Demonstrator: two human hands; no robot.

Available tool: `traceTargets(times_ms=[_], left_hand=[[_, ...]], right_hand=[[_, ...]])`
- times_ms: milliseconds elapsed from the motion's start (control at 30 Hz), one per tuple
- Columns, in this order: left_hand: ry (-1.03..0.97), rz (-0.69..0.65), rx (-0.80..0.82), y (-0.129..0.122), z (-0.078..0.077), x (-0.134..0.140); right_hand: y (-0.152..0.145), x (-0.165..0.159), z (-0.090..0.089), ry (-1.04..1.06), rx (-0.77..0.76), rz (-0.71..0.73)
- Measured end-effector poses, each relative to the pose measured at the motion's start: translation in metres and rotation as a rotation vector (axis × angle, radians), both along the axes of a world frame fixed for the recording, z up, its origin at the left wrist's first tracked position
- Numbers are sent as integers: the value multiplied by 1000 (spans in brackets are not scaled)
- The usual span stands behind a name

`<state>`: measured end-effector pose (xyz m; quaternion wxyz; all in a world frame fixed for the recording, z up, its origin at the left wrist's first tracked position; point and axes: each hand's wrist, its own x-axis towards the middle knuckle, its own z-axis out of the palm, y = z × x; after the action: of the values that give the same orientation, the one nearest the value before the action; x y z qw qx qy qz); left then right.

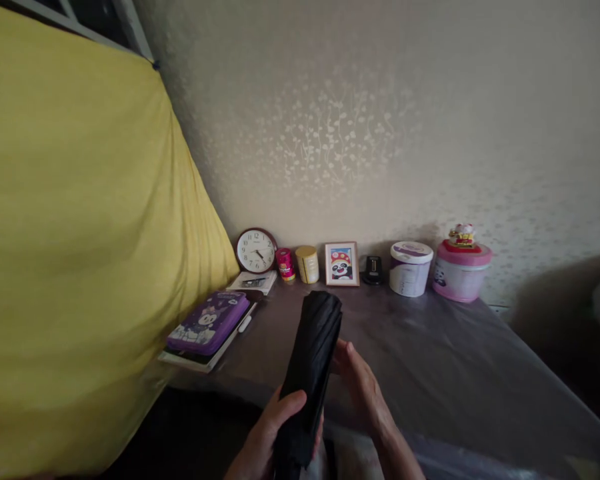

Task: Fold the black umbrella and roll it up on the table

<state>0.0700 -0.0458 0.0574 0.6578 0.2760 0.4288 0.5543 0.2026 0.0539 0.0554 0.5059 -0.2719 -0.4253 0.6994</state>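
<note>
A folded black umbrella (313,360) stands tilted in front of me, its thicker end up and leaning slightly right. My left hand (280,427) is closed around its lower part, the thumb across the front and fingertips showing on the right side. To the right of the umbrella is my right hand (363,383), open with fingers stretched toward its upper half. Those fingertips are partly hidden behind the umbrella, so I cannot tell whether they touch it.
A covered table (420,373) holds a purple case (210,323) on a flat board, a round clock (257,250), a red can (285,265), a yellow can (307,265), a framed panda picture (342,265), a white tub (411,270) and a pink tub (461,273). A yellow curtain (80,233) hangs left.
</note>
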Motion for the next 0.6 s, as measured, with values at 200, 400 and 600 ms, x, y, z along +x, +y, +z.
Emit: traceTargets(times_ms=[200,400,600], left_hand=[[-188,-232,190,2,-1,0],[-343,-261,245,7,3,-2],[-363,-375,257,5,1,-9]], right_hand=[[-5,17,-19,-135,135,279],[-8,20,-27,-148,137,378],[-7,33,-36,-272,165,336]])
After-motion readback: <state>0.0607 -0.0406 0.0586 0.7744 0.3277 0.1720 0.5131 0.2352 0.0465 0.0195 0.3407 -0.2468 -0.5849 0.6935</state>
